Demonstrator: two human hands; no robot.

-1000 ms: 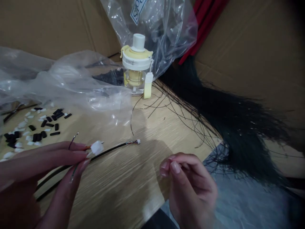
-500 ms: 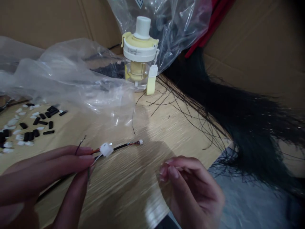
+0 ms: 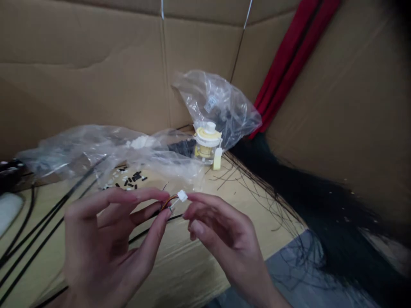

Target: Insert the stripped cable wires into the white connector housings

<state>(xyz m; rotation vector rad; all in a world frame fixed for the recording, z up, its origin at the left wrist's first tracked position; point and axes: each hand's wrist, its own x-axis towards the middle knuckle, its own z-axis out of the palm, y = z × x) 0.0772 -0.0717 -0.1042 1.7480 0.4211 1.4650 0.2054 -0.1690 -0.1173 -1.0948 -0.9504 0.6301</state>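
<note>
My left hand (image 3: 105, 239) pinches thin coloured wires (image 3: 169, 200) between thumb and fingertips, held up over the wooden table (image 3: 199, 261). A small white connector (image 3: 182, 195) sits at the wires' end. My right hand (image 3: 221, 231) meets it from the right, its fingertips closed at the connector's side. A black cable (image 3: 150, 229) trails down from the wires to the table under my hands.
Small black and white pieces (image 3: 128, 179) lie on the table by crumpled clear plastic bags (image 3: 96, 149). A yellow-and-white lidded jar (image 3: 208, 143) stands at the back. A mass of thin black strands (image 3: 314, 201) spreads on the right. Cardboard walls (image 3: 80, 64) surround the table. Black cables (image 3: 32, 226) run at left.
Both hands have risen and come together; my right hand now touches the white connector. The view has tilted up and back, showing more of the cardboard walls.
</note>
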